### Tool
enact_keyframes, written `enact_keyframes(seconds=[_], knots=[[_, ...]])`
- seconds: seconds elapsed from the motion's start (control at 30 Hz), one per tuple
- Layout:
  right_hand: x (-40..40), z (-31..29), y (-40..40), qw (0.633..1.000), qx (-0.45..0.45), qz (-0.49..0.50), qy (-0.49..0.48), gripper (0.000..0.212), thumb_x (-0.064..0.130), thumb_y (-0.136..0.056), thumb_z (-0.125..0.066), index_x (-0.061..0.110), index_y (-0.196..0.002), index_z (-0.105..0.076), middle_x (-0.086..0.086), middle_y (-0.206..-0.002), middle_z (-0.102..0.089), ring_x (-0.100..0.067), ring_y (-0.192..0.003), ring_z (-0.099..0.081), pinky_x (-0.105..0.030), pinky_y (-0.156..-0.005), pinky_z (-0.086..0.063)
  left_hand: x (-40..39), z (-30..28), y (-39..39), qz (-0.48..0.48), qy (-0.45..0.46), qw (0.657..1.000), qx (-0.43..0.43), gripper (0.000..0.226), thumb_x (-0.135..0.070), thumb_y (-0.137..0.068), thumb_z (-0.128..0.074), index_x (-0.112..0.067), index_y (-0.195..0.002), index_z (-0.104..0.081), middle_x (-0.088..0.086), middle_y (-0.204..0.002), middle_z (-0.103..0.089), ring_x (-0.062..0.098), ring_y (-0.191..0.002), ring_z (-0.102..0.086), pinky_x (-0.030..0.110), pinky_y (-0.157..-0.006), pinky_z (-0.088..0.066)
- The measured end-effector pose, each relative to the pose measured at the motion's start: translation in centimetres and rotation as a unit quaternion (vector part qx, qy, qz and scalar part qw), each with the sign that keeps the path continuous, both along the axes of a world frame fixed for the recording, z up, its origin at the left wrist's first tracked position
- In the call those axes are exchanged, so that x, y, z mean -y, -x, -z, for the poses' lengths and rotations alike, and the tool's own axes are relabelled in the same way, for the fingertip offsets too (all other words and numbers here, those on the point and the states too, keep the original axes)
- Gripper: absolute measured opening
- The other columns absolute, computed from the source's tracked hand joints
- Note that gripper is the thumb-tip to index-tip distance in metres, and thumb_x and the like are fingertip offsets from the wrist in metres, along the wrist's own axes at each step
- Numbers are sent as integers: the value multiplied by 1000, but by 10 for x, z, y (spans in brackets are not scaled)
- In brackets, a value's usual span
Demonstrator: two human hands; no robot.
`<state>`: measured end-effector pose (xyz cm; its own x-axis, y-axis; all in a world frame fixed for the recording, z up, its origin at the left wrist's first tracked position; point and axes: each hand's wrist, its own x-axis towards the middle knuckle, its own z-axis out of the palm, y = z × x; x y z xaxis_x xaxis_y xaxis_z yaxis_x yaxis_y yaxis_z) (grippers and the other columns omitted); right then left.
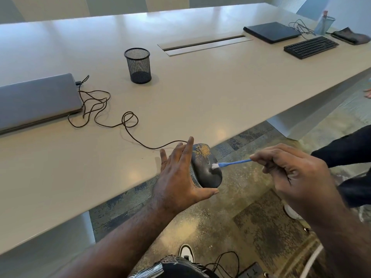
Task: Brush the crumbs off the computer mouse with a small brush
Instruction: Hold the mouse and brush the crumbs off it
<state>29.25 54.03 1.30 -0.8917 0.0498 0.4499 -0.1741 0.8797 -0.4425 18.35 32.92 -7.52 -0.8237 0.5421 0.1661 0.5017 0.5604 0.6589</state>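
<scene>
A black wired computer mouse is held out past the table's near edge, above the floor. Yellowish crumbs lie on its front end by the buttons. My left hand grips the mouse from its left side, thumb under the rear and fingers stretched along the far side. My right hand pinches a small blue brush. The brush's white bristles touch the middle of the mouse's back, behind the crumbs.
The mouse cable loops over the beige table to a closed grey laptop at left. A black mesh cup stands mid-table. A keyboard and a dark laptop lie far right. Another person's dark sleeve is at right.
</scene>
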Motion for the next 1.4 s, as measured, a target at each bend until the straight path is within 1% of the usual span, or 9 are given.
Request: enact_keyframes(seconds=[0.17,0.37,0.53,0.73,0.87,1.0,1.1,1.23,1.4], knots=[[-4,0,1,998,54,24,-5,25,-4,-83,-68,17,-95,-75,18,-87,-65,4,-79,-61,-6,-70,-48,1,0,1,-4,-6,1000,-2,138,-70,-57,-80,-26,-157,4,-5,-157,-22,0,-145,-5,41,-120,17],[4,0,0,987,46,69,141,16,9,-86,-66,22,-92,-74,10,-74,-68,-16,-66,-64,-34,-54,-54,-1,0,-3,2,2,1000,-6,137,-71,-57,-78,-26,-157,5,-3,-158,-22,9,-149,-8,43,-121,16],[8,8,5,976,82,127,156,27,8,-87,-67,34,-83,-71,10,-70,-67,-16,-59,-62,-32,-48,-52,-2,-1,-4,8,-2,1000,-9,139,-69,-57,-79,-28,-156,8,-3,-158,-22,8,-148,-7,40,-119,19],[20,-5,8,947,89,102,291,20,15,-93,-59,27,-91,-74,-3,-67,-67,-31,-64,-61,-50,-54,-53,-4,4,-6,13,15,1000,-8,141,-73,-57,-76,-31,-154,17,-2,-160,-18,10,-151,-5,45,-120,16],[41,-3,15,945,114,87,293,20,16,-94,-57,26,-96,-73,-3,-68,-67,-36,-64,-60,-56,-54,-51,-6,4,-9,19,15,1000,-10,142,-74,-57,-76,-31,-153,19,0,-160,-19,11,-151,-5,48,-121,13],[44,2,17,955,141,103,240,22,18,-95,-56,33,-93,-71,-6,-65,-65,-39,-60,-57,-49,-44,-47,-5,3,-8,10,4,1000,-10,142,-73,-56,-77,-32,-153,19,1,-160,-21,13,-151,-9,49,-121,12],[36,-3,14,951,158,115,238,23,17,-95,-55,31,-90,-72,-13,-62,-63,-45,-62,-56,-53,-48,-49,-3,4,-6,1,3,1000,-14,142,-72,-57,-78,-30,-154,17,0,-160,-21,12,-151,-10,45,-121,15],[20,-9,11,946,141,139,258,24,13,-94,-56,29,-87,-72,0,-52,-57,-43,-56,-54,-38,-45,-47,-2,4,-6,0,7,1000,-13,142,-73,-56,-78,-31,-154,17,-2,-160,-19,12,-151,-7,37,-118,22],[22,-8,10,941,135,100,293,22,11,-94,-57,26,-93,-74,0,-56,-62,-13,-51,-57,-24,-48,-51,-4,4,-6,2,11,1000,-15,141,-74,-57,-77,-30,-154,15,-1,-161,-18,12,-151,-7,37,-118,21]])
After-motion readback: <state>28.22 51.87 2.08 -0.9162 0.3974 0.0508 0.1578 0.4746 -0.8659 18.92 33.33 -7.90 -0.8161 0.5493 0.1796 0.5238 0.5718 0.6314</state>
